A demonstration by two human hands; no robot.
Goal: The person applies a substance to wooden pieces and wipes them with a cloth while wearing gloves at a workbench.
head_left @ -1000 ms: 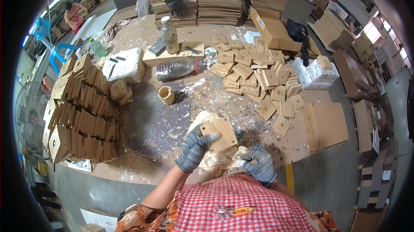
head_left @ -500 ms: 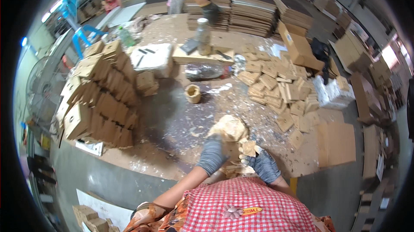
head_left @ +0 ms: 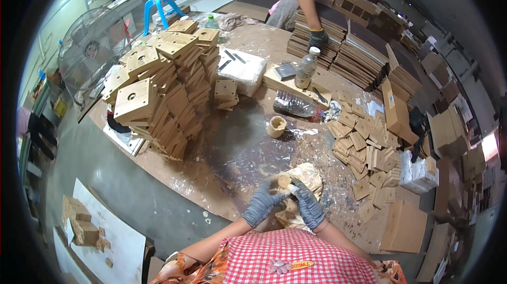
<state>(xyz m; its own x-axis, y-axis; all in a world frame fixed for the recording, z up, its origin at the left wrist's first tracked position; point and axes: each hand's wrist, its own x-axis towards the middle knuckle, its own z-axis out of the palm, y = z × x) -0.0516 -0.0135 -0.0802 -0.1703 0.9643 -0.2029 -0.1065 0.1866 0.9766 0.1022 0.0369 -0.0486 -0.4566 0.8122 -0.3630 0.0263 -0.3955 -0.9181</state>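
My left hand (head_left: 262, 203) and my right hand (head_left: 307, 206), both in grey knitted gloves, meet in front of my checked apron. Between their fingertips is a small tan wooden piece (head_left: 284, 180), pinched from both sides. The fingers partly cover it, so its full shape is hidden. Just beyond and beneath the hands lies a crumpled cream cloth (head_left: 309, 177), stained in places. Farther off on the table stands a small round pot (head_left: 277, 126) with tan paste on its rim, touched by neither hand.
Tall stacks of drilled wooden blocks (head_left: 134, 102) rise at the left. Small wooden plates (head_left: 364, 144) lie heaped at the right, near a cardboard box (head_left: 397, 112). A plastic bottle (head_left: 297, 103) and a jar (head_left: 306, 70) are at the back. A gloved co-worker (head_left: 311, 4) leans over stacked boards.
My left hand, blurred over the cloth before, has joined the right hand at the wooden piece. The right hand has moved up with it. The whole view has swung to the left.
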